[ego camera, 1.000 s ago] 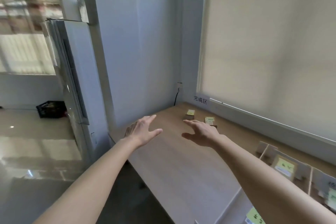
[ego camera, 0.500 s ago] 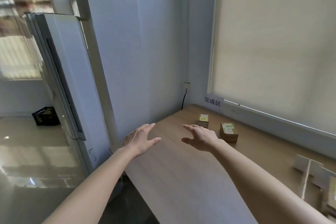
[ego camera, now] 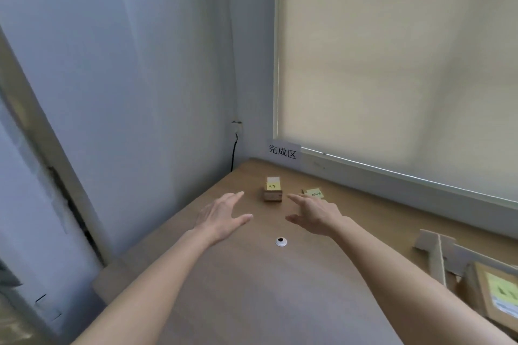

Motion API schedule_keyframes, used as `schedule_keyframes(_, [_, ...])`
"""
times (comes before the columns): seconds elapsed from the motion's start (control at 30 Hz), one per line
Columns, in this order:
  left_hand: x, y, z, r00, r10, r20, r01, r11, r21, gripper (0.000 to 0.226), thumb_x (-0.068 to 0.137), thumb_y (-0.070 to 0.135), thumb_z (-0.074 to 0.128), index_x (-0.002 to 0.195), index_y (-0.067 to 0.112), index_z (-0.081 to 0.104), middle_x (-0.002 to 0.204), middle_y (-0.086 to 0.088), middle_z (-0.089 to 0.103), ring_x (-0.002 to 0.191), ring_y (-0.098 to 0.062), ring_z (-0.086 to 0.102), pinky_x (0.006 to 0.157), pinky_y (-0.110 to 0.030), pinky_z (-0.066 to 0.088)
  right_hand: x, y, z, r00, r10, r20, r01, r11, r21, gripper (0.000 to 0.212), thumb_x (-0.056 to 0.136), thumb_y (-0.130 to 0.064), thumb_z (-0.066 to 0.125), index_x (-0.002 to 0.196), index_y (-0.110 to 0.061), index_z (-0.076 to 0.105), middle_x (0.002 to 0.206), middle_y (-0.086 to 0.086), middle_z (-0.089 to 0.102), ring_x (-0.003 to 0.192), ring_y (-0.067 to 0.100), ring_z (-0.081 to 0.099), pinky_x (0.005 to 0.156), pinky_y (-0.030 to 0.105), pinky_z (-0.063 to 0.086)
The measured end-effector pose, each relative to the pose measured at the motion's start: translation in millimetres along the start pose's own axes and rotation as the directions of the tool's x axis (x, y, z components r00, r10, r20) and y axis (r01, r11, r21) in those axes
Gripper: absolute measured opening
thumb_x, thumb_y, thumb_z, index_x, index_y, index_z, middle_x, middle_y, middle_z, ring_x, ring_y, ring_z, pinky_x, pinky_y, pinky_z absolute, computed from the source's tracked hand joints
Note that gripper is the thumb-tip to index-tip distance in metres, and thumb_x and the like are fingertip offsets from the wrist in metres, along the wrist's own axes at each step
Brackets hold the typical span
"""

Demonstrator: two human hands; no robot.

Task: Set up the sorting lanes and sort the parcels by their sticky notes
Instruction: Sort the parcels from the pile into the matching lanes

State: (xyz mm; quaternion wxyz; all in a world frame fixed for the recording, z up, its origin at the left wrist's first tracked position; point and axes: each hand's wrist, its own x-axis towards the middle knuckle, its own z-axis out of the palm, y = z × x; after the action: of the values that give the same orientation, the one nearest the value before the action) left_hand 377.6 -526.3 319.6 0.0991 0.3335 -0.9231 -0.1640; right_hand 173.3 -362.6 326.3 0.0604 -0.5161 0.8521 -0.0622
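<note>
Both hands hovered over the bench (ego camera: 252,288), each grip wide and empty: the left hand (ego camera: 221,217), the right hand (ego camera: 315,214). Near the bench's far corner sat a small parcel (ego camera: 272,192) with a yellow sticky note (ego camera: 273,185); a second parcel (ego camera: 314,193) lay partly hidden behind the right fingertips.

My bench (ego camera: 252,302) is a wooden top running into the corner under the window. On it, near that corner, sits a small cardboard parcel (ego camera: 272,193) with a yellow sticky note (ego camera: 273,185) on top. Just beside it lies a second parcel (ego camera: 313,194), also yellow-noted. Nearer me is a white-ringed cable hole (ego camera: 281,241). At my right lie cardboard dividers (ego camera: 437,252) and a bigger parcel (ego camera: 496,293).
</note>
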Motion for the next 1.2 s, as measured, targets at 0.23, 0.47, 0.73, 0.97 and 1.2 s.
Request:
schedule_keyframes(0.23, [95,6,57,0.984,0.153,0.094,-0.147,0.987,-0.072,0.075,0.086,0.065,0.057,0.150,0.033,0.035,0.151,0.010,0.039,0.136,-0.016,0.042,0.108,-0.037,0.039,35,56,35,0.975,0.209,0.074,-0.211,0.977,0.025,0.068,0.095,-0.062,0.051,0.156,-0.041,0.027,0.160,-0.010,0.034,0.142,0.021,0.040,0.100,0.040,0.044])
schedule_keyframes(0.47, [200,-4,111,0.932,0.306,0.194,-0.292,0.952,-0.096,0.073,0.089,0.062,0.054,0.152,0.035,0.029,0.153,0.011,0.036,0.138,-0.014,0.039,0.105,-0.033,0.040,93,92,67,0.912,0.393,0.118,-0.398,0.917,0.021,0.070,0.096,-0.064,0.049,0.157,-0.040,0.024,0.161,-0.008,0.033,0.144,0.020,0.039,0.104,0.042,0.045])
schedule_keyframes(0.73, [291,-20,166,0.877,0.369,0.308,-0.350,0.929,-0.116,0.074,0.090,0.062,0.052,0.153,0.035,0.025,0.153,0.008,0.036,0.138,-0.015,0.040,0.103,-0.032,0.040,158,114,108,0.863,0.471,0.179,-0.483,0.875,0.026,0.068,0.098,-0.063,0.047,0.157,-0.041,0.023,0.162,-0.009,0.031,0.143,0.020,0.039,0.103,0.043,0.046])
schedule_keyframes(0.97, [360,-19,245,0.856,0.368,0.364,-0.350,0.930,-0.116,0.076,0.088,0.067,0.050,0.153,0.037,0.024,0.151,0.007,0.039,0.134,-0.018,0.044,0.099,-0.035,0.044,210,172,153,0.843,0.484,0.235,-0.499,0.866,0.007,0.067,0.099,-0.061,0.046,0.158,-0.040,0.022,0.160,-0.008,0.034,0.142,0.021,0.041,0.102,0.044,0.047])
schedule_keyframes(1.2, [421,-9,351,0.837,0.328,0.439,-0.296,0.945,-0.142,0.080,0.086,0.070,0.050,0.153,0.039,0.019,0.149,0.004,0.040,0.133,-0.023,0.045,0.101,-0.043,0.045,280,259,217,0.842,0.475,0.256,-0.497,0.867,0.027,0.067,0.098,-0.060,0.048,0.157,-0.040,0.022,0.161,-0.005,0.033,0.141,0.023,0.042,0.103,0.045,0.047])
